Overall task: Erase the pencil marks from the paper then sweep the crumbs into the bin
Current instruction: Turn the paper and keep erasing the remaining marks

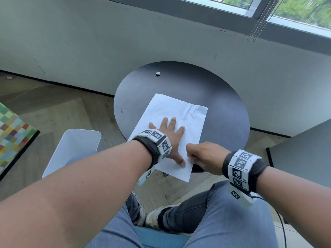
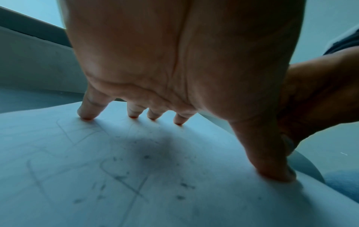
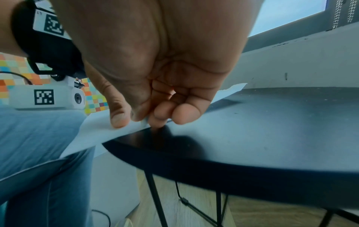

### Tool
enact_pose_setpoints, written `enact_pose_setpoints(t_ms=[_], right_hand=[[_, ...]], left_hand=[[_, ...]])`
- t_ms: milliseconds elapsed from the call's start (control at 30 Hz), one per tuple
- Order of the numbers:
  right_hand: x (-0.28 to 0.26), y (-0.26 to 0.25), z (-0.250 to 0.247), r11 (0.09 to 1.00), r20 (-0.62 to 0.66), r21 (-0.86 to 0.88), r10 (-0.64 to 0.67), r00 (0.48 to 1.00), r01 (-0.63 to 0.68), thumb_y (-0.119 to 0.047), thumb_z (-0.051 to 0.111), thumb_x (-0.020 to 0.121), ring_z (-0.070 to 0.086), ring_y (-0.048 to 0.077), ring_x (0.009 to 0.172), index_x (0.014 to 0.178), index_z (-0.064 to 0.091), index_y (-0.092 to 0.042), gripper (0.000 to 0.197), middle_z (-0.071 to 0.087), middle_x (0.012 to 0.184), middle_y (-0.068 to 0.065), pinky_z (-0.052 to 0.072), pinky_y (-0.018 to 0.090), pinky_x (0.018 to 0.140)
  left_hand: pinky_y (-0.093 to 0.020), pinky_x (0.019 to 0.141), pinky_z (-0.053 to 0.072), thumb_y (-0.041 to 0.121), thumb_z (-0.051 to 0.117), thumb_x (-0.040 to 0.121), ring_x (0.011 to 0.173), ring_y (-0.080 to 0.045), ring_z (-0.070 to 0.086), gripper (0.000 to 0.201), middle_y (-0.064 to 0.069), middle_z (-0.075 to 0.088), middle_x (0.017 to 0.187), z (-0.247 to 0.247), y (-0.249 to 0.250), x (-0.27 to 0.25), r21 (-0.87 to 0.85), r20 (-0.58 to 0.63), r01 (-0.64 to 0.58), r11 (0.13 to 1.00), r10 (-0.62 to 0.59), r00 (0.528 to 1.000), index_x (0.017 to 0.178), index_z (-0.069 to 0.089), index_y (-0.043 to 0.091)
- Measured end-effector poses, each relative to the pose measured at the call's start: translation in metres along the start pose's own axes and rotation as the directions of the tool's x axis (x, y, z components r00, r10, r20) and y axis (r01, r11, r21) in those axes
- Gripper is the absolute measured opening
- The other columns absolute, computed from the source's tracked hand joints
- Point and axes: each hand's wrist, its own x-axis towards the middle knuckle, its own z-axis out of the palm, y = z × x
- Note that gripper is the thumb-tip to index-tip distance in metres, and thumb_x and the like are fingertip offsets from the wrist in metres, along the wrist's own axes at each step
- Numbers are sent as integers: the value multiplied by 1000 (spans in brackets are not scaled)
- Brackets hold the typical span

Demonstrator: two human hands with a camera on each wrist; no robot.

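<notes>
A white paper (image 1: 179, 113) lies on the round black table (image 1: 223, 104), its near corner hanging over the front edge. My left hand (image 1: 168, 129) presses flat on it with fingers spread. In the left wrist view faint pencil lines and dark crumbs (image 2: 145, 156) show on the paper (image 2: 77, 153) under the left hand (image 2: 194, 92). My right hand (image 1: 189, 156) pinches the paper's right edge near the table front; in the right wrist view the right hand (image 3: 139, 121) has thumb and fingertips closed on the paper (image 3: 97, 130). A small white eraser (image 1: 158, 73) lies apart at the table's far side.
A white bin (image 1: 71, 151) stands on the floor left of the table, beside my left knee. A grey wall and window sill (image 1: 197, 33) run behind the table. A colourful checked surface (image 1: 12, 131) is at the far left. The table's thin black legs (image 3: 155, 196) show below.
</notes>
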Motion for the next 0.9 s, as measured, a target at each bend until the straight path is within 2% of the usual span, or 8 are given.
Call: enact_pose_setpoints(t_ms=[100, 200, 300, 433, 633, 700, 800, 900], right_hand=[[15, -1, -3, 999, -65, 0, 41, 997, -41, -28, 50, 95, 52, 23, 75, 92, 45, -22, 8, 57, 81, -2, 45, 35, 65], [38, 9, -12, 973, -124, 73, 228, 966, -221, -32, 50, 93, 54, 24, 78, 95, 46, -24, 8, 56, 85, 0, 43, 33, 64], [50, 18, -21, 925, -145, 172, 365, 920, -340, -33, 51, 93, 57, 26, 82, 97, 47, -25, 10, 56, 90, 2, 49, 36, 70], [36, 10, -13, 933, -147, 184, 338, 929, -310, -30, 50, 93, 56, 26, 80, 94, 45, -24, 8, 58, 87, 2, 52, 40, 73], [7, -8, 4, 981, -70, 114, 164, 984, -155, -27, 49, 95, 55, 26, 77, 92, 44, -20, 9, 59, 84, 3, 50, 40, 71], [17, -2, -2, 965, -100, 127, 244, 965, -231, -30, 48, 94, 56, 25, 78, 91, 45, -23, 8, 59, 85, 2, 52, 41, 73], [35, 13, -16, 902, -158, 203, 415, 896, -382, -31, 48, 91, 58, 27, 81, 93, 47, -23, 8, 59, 90, 3, 52, 39, 74], [41, 10, -17, 885, -158, 223, 446, 881, -408, -30, 48, 91, 58, 27, 82, 94, 48, -22, 8, 59, 93, 5, 52, 38, 74]], left_hand=[[-78, 113, 6, 86, 74, 56, 154, -37, -20, 144, -8, -25, 167, 0, 0, 2, 1, 5, 2, 1000, -2, 1000, 161, -9, 32], [-78, 113, 8, 85, 74, 57, 154, -37, -19, 143, -8, -24, 167, 1, -1, 1, 5, 9, 3, 1000, -3, 1000, 161, -9, 31], [-78, 113, 8, 85, 74, 58, 154, -37, -19, 142, -7, -24, 167, 0, 0, 1, 5, 10, 10, 1000, -10, 1000, 161, -9, 32], [-78, 113, 8, 86, 73, 57, 154, -36, -20, 143, -7, -24, 167, 1, 0, 0, -2, -3, 8, 1000, -8, 1000, 161, -9, 32], [-79, 112, 7, 88, 72, 56, 153, -38, -21, 146, -8, -26, 167, 2, 3, -1, 11, -6, 17, 1000, -17, 1000, 161, -12, 30], [-79, 112, 7, 87, 73, 55, 153, -38, -21, 147, -8, -26, 167, 2, 3, -1, 18, -10, 17, 1000, -17, 1000, 161, -12, 30], [-80, 111, 7, 88, 73, 55, 153, -39, -22, 143, -8, -27, 166, 4, 2, 0, 17, -9, 10, 1000, -10, 1000, 159, -13, 39], [-82, 109, 6, 89, 71, 54, 152, -41, -23, 139, -10, -29, 165, 4, 2, 2, 31, 5, 3, 1000, -3, 1000, 156, -14, 48]])
